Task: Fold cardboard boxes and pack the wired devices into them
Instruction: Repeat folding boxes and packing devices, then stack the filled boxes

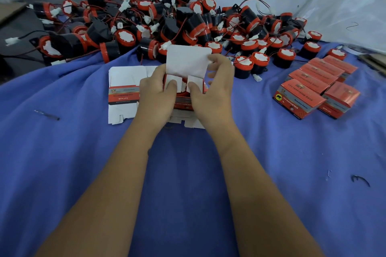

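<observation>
Evidently the red carton (183,98) at the table's (188,173) centre is thin, light card, easily creased; left hand (155,98) and right hand (211,94) grip its sides, thumbs pressing the side flaps (194,83) inward; hold by the walls, not the raised lid (187,61).

Two bare forearms, no sleeves; left hand (155,92), right hand (211,89); short-nailed fingers (217,62).

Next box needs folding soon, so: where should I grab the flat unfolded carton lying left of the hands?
Take the flat carton by its near-left white edge, coming in from the left. That side lies bare on the blue cloth, while its right part is covered by the left hand and the far side crowds the pile of wired devices. Being flat, it probably needs a pinch under the edge.
</observation>
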`<state>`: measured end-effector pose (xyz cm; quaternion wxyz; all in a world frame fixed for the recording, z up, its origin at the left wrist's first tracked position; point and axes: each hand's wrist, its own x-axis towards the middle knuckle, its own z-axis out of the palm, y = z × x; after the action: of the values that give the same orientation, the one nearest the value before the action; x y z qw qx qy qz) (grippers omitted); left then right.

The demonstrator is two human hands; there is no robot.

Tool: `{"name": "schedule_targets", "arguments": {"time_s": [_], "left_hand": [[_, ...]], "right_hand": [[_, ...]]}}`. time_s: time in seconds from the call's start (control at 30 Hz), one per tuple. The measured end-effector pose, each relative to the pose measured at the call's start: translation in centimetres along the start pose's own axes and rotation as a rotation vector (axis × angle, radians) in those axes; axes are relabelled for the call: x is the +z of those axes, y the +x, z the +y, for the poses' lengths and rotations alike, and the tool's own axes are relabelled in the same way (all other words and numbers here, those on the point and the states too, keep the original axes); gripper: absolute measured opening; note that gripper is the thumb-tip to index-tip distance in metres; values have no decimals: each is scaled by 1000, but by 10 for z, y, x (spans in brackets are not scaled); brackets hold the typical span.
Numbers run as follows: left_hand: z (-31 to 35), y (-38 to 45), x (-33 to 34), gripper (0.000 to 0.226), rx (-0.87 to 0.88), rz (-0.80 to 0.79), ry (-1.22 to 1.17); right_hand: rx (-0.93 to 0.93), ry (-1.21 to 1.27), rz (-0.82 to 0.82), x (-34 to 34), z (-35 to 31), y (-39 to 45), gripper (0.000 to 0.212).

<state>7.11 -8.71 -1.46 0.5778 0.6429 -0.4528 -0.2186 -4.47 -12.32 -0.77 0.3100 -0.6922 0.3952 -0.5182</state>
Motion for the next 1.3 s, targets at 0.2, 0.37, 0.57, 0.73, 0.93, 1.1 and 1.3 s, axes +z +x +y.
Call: {"name": "schedule_targets", "arguments": {"time_s": [0.2,0.37,0.57,0.73,0.93,1.1,1.3], "left_hand": [[0,-5,-1,29,127,109,-53],[0,0,-14,27,-129,60,-410],[-3,-1,-15,27,25,11,-32],[-3,-5,-15,41,108,-41,-11],[-7,-4,-15,46,137,-108,43],[-6,-5,-14,33,168,-98,17],[-3,-5,-13,26,109,-78,-193]], "right_hand": [[41,47,-121,-10,7,3,32],[205,344,-147,-17,11,3,33],[142,95,-321,-21,16,0,41],[42,-62,-329,-20,22,1,51],[0,-121,-256,-16,24,4,49],[6,-41,-172,-15,23,5,34],[-13,-35,-161,-15,20,4,29]]}}
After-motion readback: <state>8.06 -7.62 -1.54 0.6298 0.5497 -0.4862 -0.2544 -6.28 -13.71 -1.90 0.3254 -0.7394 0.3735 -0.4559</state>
